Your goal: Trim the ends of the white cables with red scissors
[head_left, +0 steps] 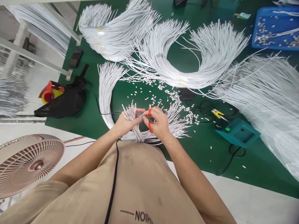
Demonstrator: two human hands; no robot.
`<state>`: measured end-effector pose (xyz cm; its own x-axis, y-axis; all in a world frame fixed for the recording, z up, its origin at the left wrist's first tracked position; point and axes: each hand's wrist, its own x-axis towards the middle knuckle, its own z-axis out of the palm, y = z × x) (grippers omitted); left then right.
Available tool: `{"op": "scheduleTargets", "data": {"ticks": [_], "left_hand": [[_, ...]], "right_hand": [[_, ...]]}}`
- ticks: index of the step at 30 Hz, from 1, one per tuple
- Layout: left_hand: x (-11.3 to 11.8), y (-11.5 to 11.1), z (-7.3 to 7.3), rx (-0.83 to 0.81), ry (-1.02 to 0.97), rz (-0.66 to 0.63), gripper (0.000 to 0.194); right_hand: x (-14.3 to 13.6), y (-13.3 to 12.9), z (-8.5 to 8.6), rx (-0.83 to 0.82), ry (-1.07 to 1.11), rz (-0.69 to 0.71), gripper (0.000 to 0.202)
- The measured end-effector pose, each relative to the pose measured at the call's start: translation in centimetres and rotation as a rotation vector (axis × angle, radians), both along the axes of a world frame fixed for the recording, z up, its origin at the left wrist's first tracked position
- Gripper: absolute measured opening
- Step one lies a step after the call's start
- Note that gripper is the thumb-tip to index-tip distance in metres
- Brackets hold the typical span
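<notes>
My left hand (pixel 127 122) is closed round a bunch of white wires (pixel 131 112), whose cut ends stick up above the fingers. In my right hand (pixel 160 122) is a pair of small pliers or cutters with red handles (pixel 150 126); the jaws are mostly hidden by the fingers. The fingertips of both hands meet at the tool, where a wire end is too small to make out. More loose wire ends (pixel 178 121) fan out to the right of my right hand, and a curved wire bundle (pixel 104 93) runs round on the left.
Small white offcuts (pixel 173 93) lie scattered over the green table (pixel 201 155). Large wire bundles (pixel 187 77) spread across the back. To the right are yellow-handled pliers (pixel 218 114), a teal device (pixel 240 132) and a blue tray (pixel 268 18). A fan (pixel 32 165) stands at left.
</notes>
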<state>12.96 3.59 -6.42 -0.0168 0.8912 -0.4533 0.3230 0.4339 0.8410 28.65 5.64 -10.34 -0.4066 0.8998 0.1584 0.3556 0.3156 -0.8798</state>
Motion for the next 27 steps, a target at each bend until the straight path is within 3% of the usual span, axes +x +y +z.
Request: {"op": "scheduleTargets", "data": {"ticks": [9, 16, 27], "left_hand": [[-0.2, 0.4, -0.2, -0.032, -0.09, 0.053, 0.031], [-0.3, 0.4, 0.1, -0.023, -0.097, 0.029, 0.037], [-0.4, 0.5, 0.2, -0.069, -0.082, 0.038, 0.037]], "right_hand": [[-0.2, -1.0, -0.3, -0.162, 0.054, -0.197, 0.018], [0.9, -1.2, -1.9, -0.092, -0.393, -0.076, 0.014], [1.0, -1.0, -1.4, 0.02, -0.675, 0.011, 0.021]]}}
